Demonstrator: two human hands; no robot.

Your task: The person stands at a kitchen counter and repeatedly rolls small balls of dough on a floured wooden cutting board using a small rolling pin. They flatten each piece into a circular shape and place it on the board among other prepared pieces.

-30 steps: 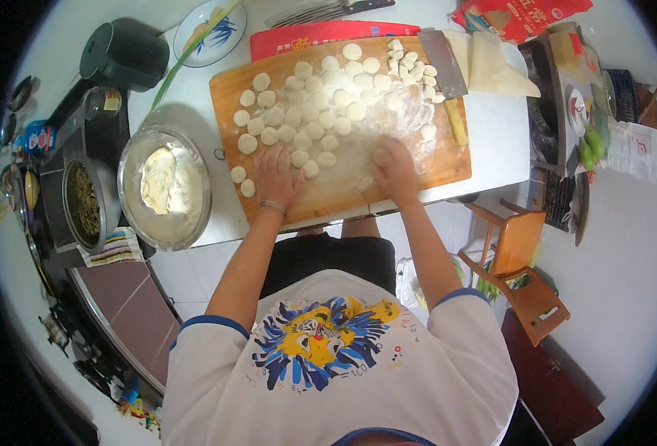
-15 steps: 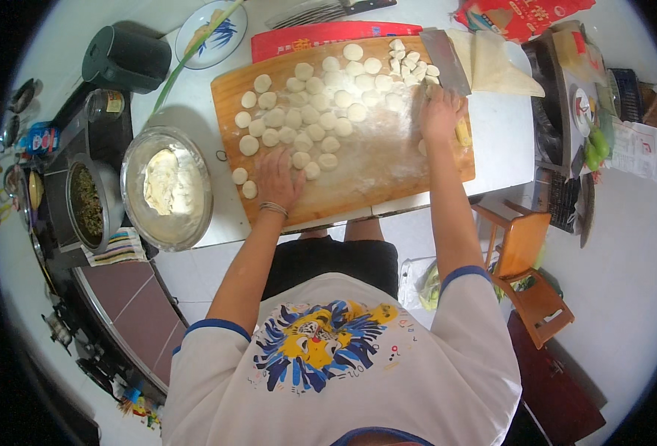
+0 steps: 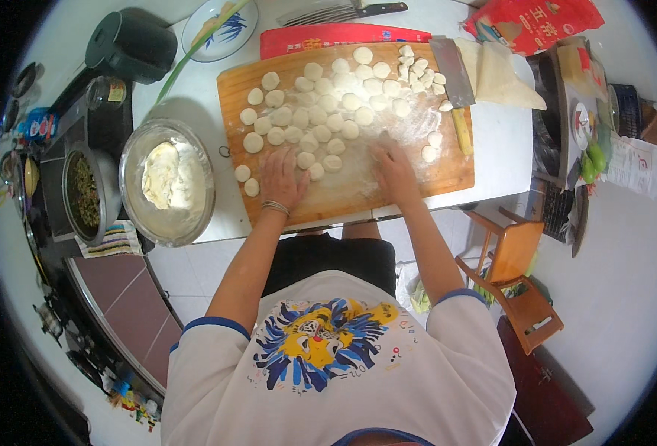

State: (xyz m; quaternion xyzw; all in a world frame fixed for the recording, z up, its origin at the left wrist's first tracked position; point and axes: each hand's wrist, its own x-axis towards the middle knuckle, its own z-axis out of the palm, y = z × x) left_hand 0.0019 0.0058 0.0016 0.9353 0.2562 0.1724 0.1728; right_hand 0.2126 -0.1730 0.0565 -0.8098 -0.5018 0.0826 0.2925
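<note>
Palm down on the floured wooden board point(image 3: 343, 201), my left hand point(image 3: 282, 178) rests beside the lower rows of flattened dough discs point(image 3: 317, 115), fingers stretched out. My right hand point(image 3: 395, 172) lies low over the bare floured middle of the board, with its fingers extended; whatever is under its palm is hidden. Two dough pieces point(image 3: 434, 140) sit to the right of it. Small cut dough lumps point(image 3: 418, 73) are heaped at the board's far right, against a cleaver blade point(image 3: 453, 72). The cleaver's yellowish handle point(image 3: 462, 132) lies along the right side.
At the left stand a clear bowl of dough point(image 3: 166, 182) and a metal bowl of chopped filling point(image 3: 87, 189). Behind the board are a red packet point(image 3: 343, 33), a plate with a green onion point(image 3: 219, 30) and a knife point(image 3: 380, 9). A wooden chair point(image 3: 518, 256) stands right.
My right hand has moved left and nearer, from the cut dough lumps by the cleaver to the middle of the board. My left hand has stayed about where it was.
</note>
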